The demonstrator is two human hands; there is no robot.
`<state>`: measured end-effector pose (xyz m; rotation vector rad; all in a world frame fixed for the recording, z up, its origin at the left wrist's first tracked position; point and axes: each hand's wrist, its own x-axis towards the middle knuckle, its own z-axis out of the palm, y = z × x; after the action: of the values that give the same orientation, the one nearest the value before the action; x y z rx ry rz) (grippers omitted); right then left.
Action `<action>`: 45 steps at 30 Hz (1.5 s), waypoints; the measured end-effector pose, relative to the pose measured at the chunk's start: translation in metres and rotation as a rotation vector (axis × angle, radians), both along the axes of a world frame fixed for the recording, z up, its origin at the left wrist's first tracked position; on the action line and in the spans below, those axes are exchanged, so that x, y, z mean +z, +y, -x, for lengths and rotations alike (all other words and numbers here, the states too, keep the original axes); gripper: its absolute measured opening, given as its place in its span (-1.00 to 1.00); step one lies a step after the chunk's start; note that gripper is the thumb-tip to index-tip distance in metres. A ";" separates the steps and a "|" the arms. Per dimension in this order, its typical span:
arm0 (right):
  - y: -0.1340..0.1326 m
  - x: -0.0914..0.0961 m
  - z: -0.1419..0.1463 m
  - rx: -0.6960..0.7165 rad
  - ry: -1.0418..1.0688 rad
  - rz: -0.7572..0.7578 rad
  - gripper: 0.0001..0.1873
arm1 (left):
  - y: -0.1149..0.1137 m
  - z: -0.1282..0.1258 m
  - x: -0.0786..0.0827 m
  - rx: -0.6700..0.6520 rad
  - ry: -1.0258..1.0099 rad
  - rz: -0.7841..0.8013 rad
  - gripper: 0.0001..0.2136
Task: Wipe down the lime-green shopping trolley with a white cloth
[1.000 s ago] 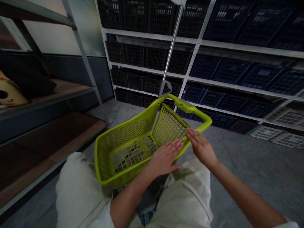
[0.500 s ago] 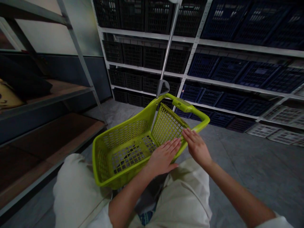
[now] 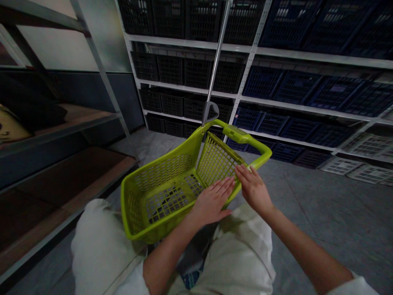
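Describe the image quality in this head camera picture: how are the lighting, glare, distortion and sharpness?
In the head view, the wide lens makes the white shelf upright lean; dim light costs the black crates detail; a pale sheen lies on the wall; the green plastic basket, left hand and right hand look fairly sharp.

you face a white steel rack (image 3: pixel 190 42) stacked with black plastic crates (image 3: pixel 172 69) and navy crates (image 3: pixel 296 88), with pale crates (image 3: pixel 339 166) low on your right. grey concrete floor (image 3: pixel 322 213) runs up to it. on your left, wooden shelves (image 3: pixel 70 176) hold a black bundle (image 3: pixel 27 102) beside a yellowish item (image 3: pixel 9 129).
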<state>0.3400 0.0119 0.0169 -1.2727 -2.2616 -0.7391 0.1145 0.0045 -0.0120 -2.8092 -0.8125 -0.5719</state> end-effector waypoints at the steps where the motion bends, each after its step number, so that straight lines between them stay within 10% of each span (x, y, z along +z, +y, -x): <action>1: -0.005 -0.002 0.006 0.054 -0.023 0.029 -0.43 | 0.000 0.000 0.000 -0.001 0.004 0.004 -0.16; 5: 0.010 0.016 -0.031 0.103 -0.052 0.069 -0.46 | -0.001 0.001 0.001 -0.006 -0.002 -0.002 -0.15; 9: 0.043 0.037 -0.089 -0.131 0.068 -0.048 -0.49 | -0.001 0.001 0.001 -0.003 -0.019 -0.011 -0.16; 14: 0.030 0.017 -0.050 -0.244 0.107 -0.114 -0.45 | 0.000 -0.001 0.000 0.005 -0.020 -0.015 -0.14; 19: -0.009 -0.003 0.005 0.018 -0.017 0.039 -0.36 | 0.000 -0.001 0.000 0.007 0.011 -0.025 -0.14; 28: 0.046 0.038 -0.090 -0.193 0.027 -0.102 -0.49 | -0.001 0.000 -0.001 0.005 -0.015 -0.047 -0.15; 37: -0.009 -0.004 0.009 0.083 -0.050 0.062 -0.41 | 0.001 0.000 -0.002 0.004 0.006 -0.034 -0.14; 41: 0.016 0.023 -0.047 0.178 -0.099 0.121 -0.42 | 0.000 0.001 0.000 0.001 -0.005 -0.029 -0.13; 45: 0.051 0.044 -0.101 -0.073 0.017 -0.034 -0.48 | 0.000 0.000 0.001 -0.002 -0.018 -0.021 -0.14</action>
<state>0.4410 0.0634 0.0609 -1.3470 -2.1899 -0.7858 0.1143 0.0047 -0.0112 -2.7901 -0.8031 -0.6037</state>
